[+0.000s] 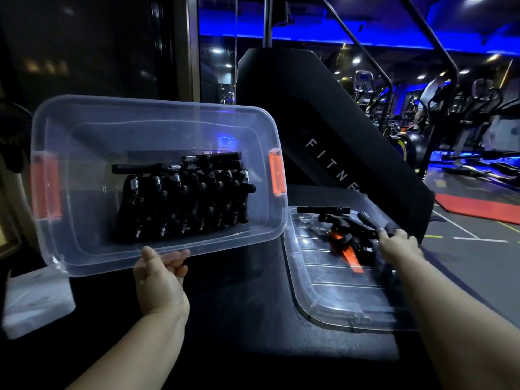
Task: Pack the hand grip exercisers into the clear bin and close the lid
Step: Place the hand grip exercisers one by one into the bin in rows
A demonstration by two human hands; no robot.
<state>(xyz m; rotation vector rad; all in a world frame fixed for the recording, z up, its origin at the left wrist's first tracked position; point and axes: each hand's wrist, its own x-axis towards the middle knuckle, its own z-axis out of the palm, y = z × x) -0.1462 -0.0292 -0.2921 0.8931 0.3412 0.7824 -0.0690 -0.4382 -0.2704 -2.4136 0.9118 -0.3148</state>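
The clear bin with orange side latches is tilted up toward me. Several black hand grip exercisers with metal springs lie packed in rows inside it. My left hand grips the bin's near rim, thumb over the edge. To the right the clear lid lies flat on the dark bench. A small pile of loose black exercisers and an orange piece rest on the lid. My right hand reaches into that pile and holds the black handle of one exerciser.
A white box sits at the left on the dark surface. A black padded machine part marked FITNESS rises behind the bin. Gym machines and a red mat stand on the floor to the right.
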